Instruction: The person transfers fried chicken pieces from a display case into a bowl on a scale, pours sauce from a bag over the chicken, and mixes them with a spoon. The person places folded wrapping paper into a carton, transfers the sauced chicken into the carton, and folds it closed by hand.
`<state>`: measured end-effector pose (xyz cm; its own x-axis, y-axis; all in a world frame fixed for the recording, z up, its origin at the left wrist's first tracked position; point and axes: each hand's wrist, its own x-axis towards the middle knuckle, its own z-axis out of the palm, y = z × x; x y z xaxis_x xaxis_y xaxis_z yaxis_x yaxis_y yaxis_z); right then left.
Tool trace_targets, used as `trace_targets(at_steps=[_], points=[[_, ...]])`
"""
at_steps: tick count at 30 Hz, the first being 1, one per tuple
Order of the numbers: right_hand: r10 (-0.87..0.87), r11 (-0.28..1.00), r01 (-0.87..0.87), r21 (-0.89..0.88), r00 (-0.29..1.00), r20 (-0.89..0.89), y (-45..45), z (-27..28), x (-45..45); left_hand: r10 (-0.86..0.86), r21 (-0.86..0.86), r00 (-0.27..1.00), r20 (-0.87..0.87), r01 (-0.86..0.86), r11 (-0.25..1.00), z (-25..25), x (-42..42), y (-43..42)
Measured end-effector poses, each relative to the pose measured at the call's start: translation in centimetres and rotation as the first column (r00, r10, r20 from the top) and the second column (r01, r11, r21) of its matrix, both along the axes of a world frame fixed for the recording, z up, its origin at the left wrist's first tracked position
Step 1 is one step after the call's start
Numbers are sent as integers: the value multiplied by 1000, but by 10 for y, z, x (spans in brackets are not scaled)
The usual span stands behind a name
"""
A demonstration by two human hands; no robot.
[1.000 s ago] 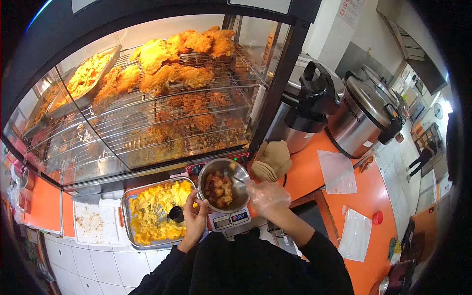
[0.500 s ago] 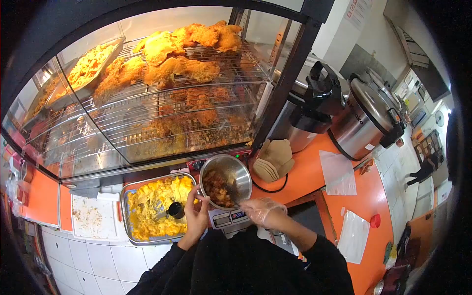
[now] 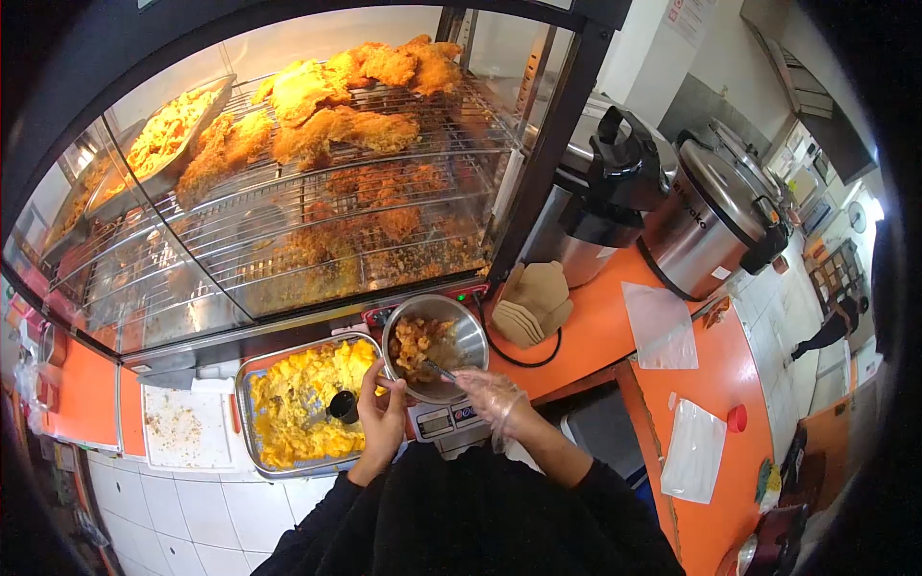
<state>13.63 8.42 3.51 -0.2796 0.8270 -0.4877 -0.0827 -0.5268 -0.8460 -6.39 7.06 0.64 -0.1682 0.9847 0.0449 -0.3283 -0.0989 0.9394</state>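
Observation:
My bare left hand [image 3: 381, 422] pinches the near-left rim of a steel mixing bowl [image 3: 469, 336]. Inside, browned, saucy food pieces [image 3: 413, 346] are heaped toward the left side. My right hand [image 3: 495, 401], in a clear plastic glove, grips a thin metal utensil [image 3: 442, 372] whose tip is down among the pieces; its head is hidden. Partly under the bowl is a digital scale [image 3: 437, 422]. Left of my left hand, a metal tray [image 3: 317, 471] holds yellow scrambled egg [image 3: 293, 403] and a small black cup [image 3: 343, 406].
A heated glass display case [image 3: 317, 221] with fried cutlets stands behind. To the right are stacked cardboard boxes [image 3: 531, 305], a dispenser pot [image 3: 586, 230] and a rice cooker [image 3: 706, 226]. A white cutting board [image 3: 187, 427] lies left. A person [image 3: 834, 326] stands far right.
The right hand has shifted slightly left and up with the utensil. The food pieces now sit higher and more to the left in the bowl. The left hand stays at the rim.

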Motion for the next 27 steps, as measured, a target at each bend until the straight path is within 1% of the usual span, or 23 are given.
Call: trace_targets(at_steps=[1, 3, 6, 7, 9, 10, 13, 16, 19, 22, 23, 26, 27], points=[[20, 999, -26, 39, 987, 157, 0, 1, 2, 2, -7, 1000, 26, -2, 1000, 0, -1, 1], [43, 991, -97, 96, 887, 460, -2, 11, 4, 8, -47, 1000, 10, -7, 999, 4, -3, 2], [5, 939, -239, 249, 731, 682, -8, 41, 10, 12, -74, 1000, -17, -13, 997, 8, -6, 1], [-68, 854, -371, 366, 616, 785, -9, 50, 13, 15, -75, 1000, -27, -17, 997, 8, -7, 2], [36, 783, -587, 206, 373, 927, -7, 85, 8, 21, -75, 1000, -2, -21, 997, 5, -8, 2], [72, 735, -669, 108, 236, 969, -5, 100, 6, 21, -73, 1000, 10, -21, 997, 4, -8, 2], [47, 744, -669, -10, 38, 998, 5, 125, -2, 12, -55, 1000, -23, -14, 998, 2, -9, 4], [-33, 734, -679, -13, -56, 998, 26, 105, 5, 20, -51, 1000, 11, -19, 999, 11, -3, 2], [99, 655, -751, -86, -28, 995, 29, 90, -5, -30, -30, 999, -35, 29, 999, 13, -5, 2], [154, 661, -746, -79, 33, 987, 18, 109, -10, -6, -35, 998, -65, 4, 999, 7, -4, 3], [128, 657, -753, -34, 67, 989, 20, 114, -3, -12, -28, 998, -66, 10, 1000, 6, -5, 2], [36, 717, -697, 8, 48, 998, 18, 120, 18, -24, -15, 998, -64, 23, 1000, 8, -4, 1], [78, 726, -687, -47, 13, 997, 17, 103, 22, -22, -21, 998, -63, 21, 1000, 13, -2, 0]])
